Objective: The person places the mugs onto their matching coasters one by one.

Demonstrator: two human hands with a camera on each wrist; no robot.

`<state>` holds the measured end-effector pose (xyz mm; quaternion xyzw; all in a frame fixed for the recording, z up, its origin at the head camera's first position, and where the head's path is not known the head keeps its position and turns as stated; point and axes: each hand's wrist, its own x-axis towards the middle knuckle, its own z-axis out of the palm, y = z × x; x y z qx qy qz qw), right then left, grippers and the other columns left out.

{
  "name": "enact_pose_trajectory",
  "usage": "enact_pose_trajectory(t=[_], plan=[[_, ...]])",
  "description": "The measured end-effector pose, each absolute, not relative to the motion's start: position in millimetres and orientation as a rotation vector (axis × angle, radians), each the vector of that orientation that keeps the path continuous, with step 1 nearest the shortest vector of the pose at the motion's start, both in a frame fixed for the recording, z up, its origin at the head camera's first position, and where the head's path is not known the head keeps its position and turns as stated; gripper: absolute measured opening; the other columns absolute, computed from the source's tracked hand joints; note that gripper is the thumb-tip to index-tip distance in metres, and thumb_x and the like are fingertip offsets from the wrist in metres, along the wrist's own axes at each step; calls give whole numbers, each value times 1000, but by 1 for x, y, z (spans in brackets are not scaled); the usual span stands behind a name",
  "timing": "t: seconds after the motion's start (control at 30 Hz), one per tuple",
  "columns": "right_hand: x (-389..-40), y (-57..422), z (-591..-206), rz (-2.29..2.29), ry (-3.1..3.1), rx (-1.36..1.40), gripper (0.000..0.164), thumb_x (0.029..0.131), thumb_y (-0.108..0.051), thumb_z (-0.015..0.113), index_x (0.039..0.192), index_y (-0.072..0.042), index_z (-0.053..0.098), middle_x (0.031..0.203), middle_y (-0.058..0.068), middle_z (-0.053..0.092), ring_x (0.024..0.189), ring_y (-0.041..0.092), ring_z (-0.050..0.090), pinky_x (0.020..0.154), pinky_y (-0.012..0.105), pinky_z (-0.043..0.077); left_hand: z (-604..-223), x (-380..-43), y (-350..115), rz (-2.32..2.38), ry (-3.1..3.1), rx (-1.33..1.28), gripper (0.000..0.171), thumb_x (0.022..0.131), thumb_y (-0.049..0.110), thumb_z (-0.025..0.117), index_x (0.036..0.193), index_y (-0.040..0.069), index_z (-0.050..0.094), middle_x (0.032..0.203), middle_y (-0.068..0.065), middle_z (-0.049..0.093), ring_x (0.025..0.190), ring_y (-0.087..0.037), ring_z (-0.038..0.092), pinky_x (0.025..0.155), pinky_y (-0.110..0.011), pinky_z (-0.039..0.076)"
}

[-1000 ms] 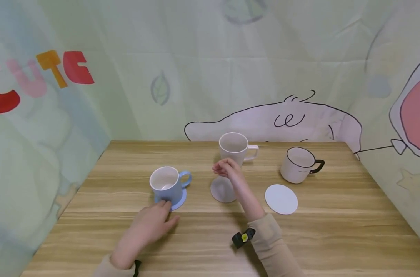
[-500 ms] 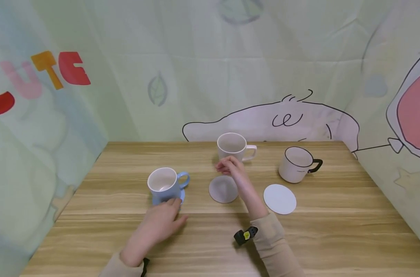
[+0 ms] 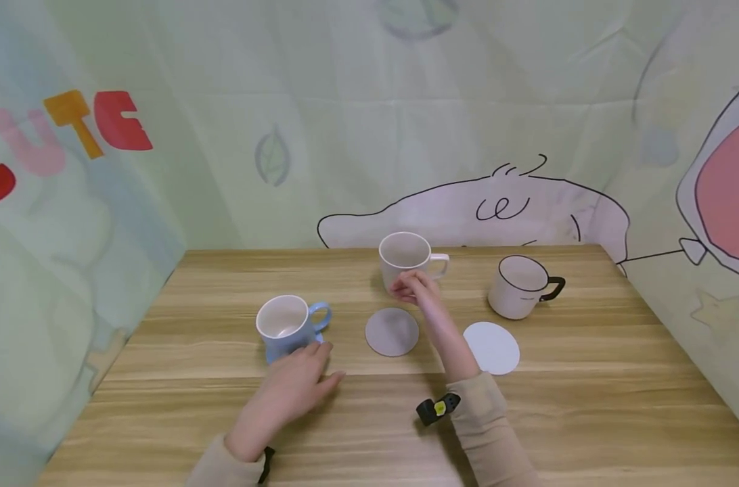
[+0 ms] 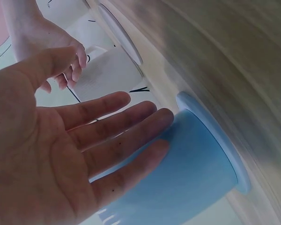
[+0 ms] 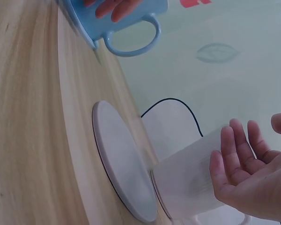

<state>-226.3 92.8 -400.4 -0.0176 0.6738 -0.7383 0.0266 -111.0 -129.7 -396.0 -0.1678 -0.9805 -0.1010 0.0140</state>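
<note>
A blue mug (image 3: 287,331) stands on a blue coaster (image 4: 241,177), its handle to the right. My left hand (image 3: 296,380) is at the near side of that mug, fingers extended and spread; its fingertips overlap the mug's lower wall in the left wrist view. Toward the back, a plain pale mug (image 5: 185,180) stands on the table just behind a grey coaster (image 3: 392,332). My right hand (image 3: 419,289) hovers in front of this pale mug, fingers loosely bent and nothing between them. It covers part of the mug in the head view.
At the right is a white mug (image 3: 514,297) with a dark rim and black handle, behind a white round coaster (image 3: 493,348). The wooden table (image 3: 589,406) meets a printed cloth backdrop (image 3: 223,135) at the back and sides.
My left hand has slid rightward along the front of the blue mug. My right hand has shifted slightly right, uncovering more of the grey coaster. The mugs stay in place.
</note>
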Motion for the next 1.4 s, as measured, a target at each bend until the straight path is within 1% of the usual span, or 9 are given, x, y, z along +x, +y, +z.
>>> enact_pose_trajectory(t=[0.03,0.17,0.27,0.57,0.67,0.8,1.0,1.23,1.4], plan=[[-227,94,-400,-2283,2081,-50,18,97,-17,48,87,-7,60,79,-5,65,80,12,63,86,31,50,-396,-112,-129,-315,-3048,-525,48,90,38,64,120,2,58,111,-13,66,95,-31,65,81,-46,53],[-227,98,-399,-2309,2059,-54,17,97,-16,48,87,-8,58,80,-5,64,81,12,62,90,38,49,-398,-117,-127,-332,-3023,-528,49,90,37,63,123,1,57,116,-15,65,99,-32,65,83,-46,53],[-228,101,-400,-2321,2050,-66,17,97,-16,47,89,-7,58,81,-6,64,81,11,63,91,38,49,-400,-121,-126,-366,-3013,-532,48,90,35,64,123,1,57,118,-15,65,102,-32,65,84,-46,53],[-234,109,-402,-2318,2047,-36,19,99,-17,46,86,-10,58,77,-9,64,76,6,63,82,26,50,-404,-135,-116,-462,-3032,-566,48,91,36,63,126,2,57,122,-13,62,110,-31,62,87,-47,53],[-235,110,-402,-2313,2061,-32,20,99,-18,46,87,-8,58,77,-9,65,76,7,62,81,25,50,-406,-140,-110,-463,-3033,-581,49,92,36,62,127,2,56,125,-14,61,114,-32,60,90,-48,52],[-235,112,-400,-2304,2075,-33,20,99,-18,45,88,-6,58,77,-8,65,76,7,63,84,28,50,-408,-146,-104,-437,-3019,-612,52,92,35,62,130,2,54,127,-16,60,116,-33,59,92,-48,52],[-236,113,-401,-2303,2050,-13,20,98,-16,46,84,-10,58,76,-9,65,75,7,63,85,31,50,-408,-155,-97,-422,-3018,-627,58,91,36,62,136,1,49,136,-19,55,125,-35,54,98,-50,49],[-237,115,-401,-2338,2025,14,21,98,-15,45,83,-11,59,73,-10,66,72,5,63,78,23,51,-408,-168,-89,-426,-3021,-651,61,91,37,62,140,4,46,139,-20,52,124,-38,55,96,-51,50],[-237,116,-402,-2348,2019,17,21,99,-16,45,85,-10,60,73,-10,66,72,5,64,76,20,51,-407,-174,-86,-462,-3029,-691,63,91,35,63,141,1,44,141,-22,49,125,-41,53,104,-50,44]])
